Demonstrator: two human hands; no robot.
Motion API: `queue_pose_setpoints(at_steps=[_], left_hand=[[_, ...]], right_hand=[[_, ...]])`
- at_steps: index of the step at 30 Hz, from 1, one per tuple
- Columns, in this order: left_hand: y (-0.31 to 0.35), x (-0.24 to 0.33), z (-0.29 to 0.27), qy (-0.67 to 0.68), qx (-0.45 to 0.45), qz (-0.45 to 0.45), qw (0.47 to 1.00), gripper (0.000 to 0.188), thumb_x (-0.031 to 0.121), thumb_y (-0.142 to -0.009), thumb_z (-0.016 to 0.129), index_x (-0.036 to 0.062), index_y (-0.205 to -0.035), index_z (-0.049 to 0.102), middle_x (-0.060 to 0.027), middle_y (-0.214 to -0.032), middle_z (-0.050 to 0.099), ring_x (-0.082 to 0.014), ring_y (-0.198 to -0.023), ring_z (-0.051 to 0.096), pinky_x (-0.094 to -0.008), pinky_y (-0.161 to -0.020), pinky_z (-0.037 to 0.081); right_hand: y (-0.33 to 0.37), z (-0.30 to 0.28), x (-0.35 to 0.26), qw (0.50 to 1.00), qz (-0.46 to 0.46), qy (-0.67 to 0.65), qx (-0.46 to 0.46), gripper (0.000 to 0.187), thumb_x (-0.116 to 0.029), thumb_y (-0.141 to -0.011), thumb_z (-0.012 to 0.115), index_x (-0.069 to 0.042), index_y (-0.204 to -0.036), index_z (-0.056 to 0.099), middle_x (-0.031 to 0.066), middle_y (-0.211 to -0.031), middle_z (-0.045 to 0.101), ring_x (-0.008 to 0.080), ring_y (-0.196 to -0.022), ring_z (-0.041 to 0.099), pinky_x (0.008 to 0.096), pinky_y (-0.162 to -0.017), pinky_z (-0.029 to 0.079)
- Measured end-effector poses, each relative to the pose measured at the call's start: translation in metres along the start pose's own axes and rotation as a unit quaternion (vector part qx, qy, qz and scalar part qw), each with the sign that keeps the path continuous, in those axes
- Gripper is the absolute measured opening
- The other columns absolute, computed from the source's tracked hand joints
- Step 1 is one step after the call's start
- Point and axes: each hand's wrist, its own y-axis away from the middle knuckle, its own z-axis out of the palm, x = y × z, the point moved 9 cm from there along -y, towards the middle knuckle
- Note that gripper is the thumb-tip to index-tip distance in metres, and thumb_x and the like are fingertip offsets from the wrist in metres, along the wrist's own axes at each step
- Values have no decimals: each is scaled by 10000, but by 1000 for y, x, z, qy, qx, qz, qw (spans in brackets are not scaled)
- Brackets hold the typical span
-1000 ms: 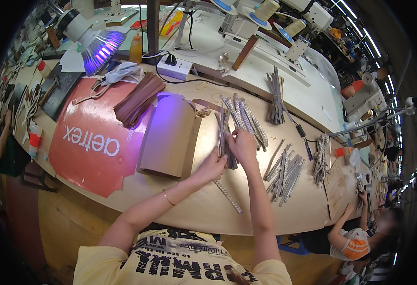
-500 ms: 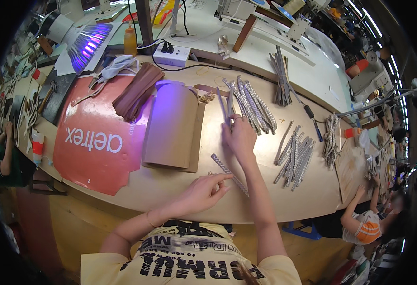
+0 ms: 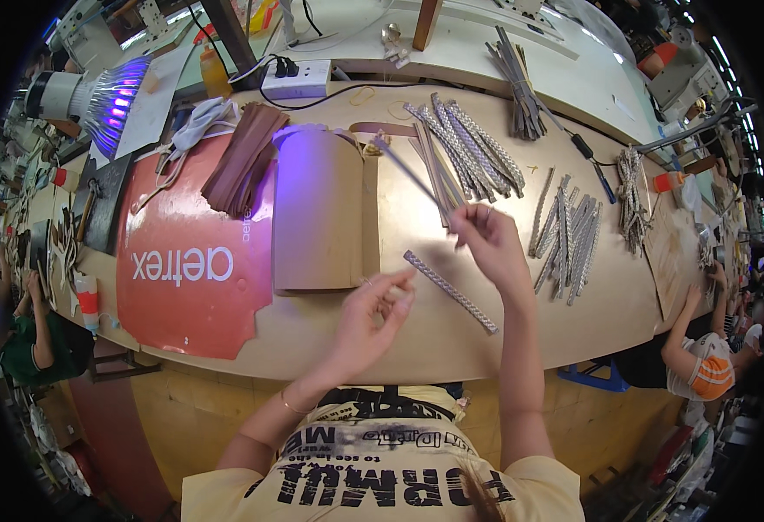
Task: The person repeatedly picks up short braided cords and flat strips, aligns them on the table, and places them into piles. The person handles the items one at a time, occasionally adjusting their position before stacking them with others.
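My right hand (image 3: 491,244) pinches the lower end of a thin grey strip (image 3: 412,178), which slants up to the left over the table. Below it, a single braided silver strip (image 3: 452,293) lies slantwise on the table, apart from that hand. My left hand (image 3: 376,315) hovers just left of the braid's upper end, fingers loosely bent and apart, with nothing visible in them. Several flat tan strips (image 3: 434,174) lie beyond my right hand, beside a bundle of longer braided strips (image 3: 472,148). To the right is a pile of shorter braided strips (image 3: 569,233).
A curved tan board form (image 3: 319,213) stands left of my hands. Brown strips (image 3: 244,161) lie on a red sheet (image 3: 195,287). A lit lamp (image 3: 117,104) and a power strip (image 3: 299,80) are farther back. Grey strips (image 3: 519,87) lie at the back right. Other people sit at both sides.
My right hand has lifted the grey strip off the tan strips and drawn it nearer. My left hand has come off the single braid, its fingers now curled. The view has shifted slightly.
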Motion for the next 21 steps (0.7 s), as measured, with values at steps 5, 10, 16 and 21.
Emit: queue_pose_setpoints(at_steps=[5, 10, 16, 21], left_hand=[[-27, 15, -22, 186, 87, 7, 979, 347, 129, -994, 581, -34, -1300, 578, -53, -1079, 669, -78, -820, 615, -221, -684, 494], [-30, 37, -29, 205, 86, 37, 974, 263, 105, -965, 638, -46, -1181, 649, -48, -949, 695, -76, -740, 623, -220, -652, 501], [-17, 78, -30, -37, 170, 221, 960, 226, -12, -853, 700, -7, -1079, 705, -92, -913, 699, -115, -700, 639, -245, -608, 512], [17, 118, -1, -302, 169, 467, 813, 324, -40, -737, 733, -7, -1058, 705, -110, -955, 691, -175, -721, 651, -280, -602, 532]], right_hand=[[73, 13, 1, 987, 81, -91, -105, 111, -78, -952, 630, 23, -992, 614, 25, -821, 627, 69, -712, 555, 213, -650, 457], [96, 4, 4, 990, 75, -103, -68, 125, -103, -948, 650, 10, -985, 613, 29, -827, 628, 71, -715, 550, 208, -648, 447], [96, -9, -27, 985, -57, 108, 120, 175, -95, -911, 689, 14, -1029, 622, 61, -933, 620, 135, -841, 573, 261, -791, 461], [120, 8, -88, 952, -185, 190, 153, 135, -36, -872, 692, 14, -996, 673, 104, -955, 615, 194, -884, 601, 290, -817, 471]])
